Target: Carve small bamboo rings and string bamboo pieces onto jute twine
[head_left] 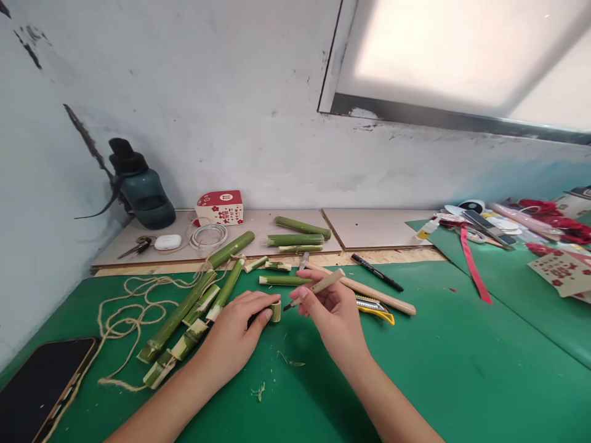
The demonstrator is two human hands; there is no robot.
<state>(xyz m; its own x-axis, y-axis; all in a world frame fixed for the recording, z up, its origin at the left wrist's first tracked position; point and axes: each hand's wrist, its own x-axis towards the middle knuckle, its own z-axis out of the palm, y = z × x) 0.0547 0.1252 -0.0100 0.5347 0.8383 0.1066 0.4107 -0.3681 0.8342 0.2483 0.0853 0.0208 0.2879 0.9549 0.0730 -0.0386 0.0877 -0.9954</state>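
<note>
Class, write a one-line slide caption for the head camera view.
Left hand holds a short bamboo piece while the right hand holds a wooden-handled tool above a green tabletop.

Before me, the green table (462,369) bears bamboo (178,315), twine (133,321), a phone (48,384), a marker (377,272), a cutter (375,309) and green shavings (297,363). Along its far side, pale boards (378,229) carry a bottle (148,198), a box (220,208), a white case (167,242) and more bamboo (295,240).
</note>
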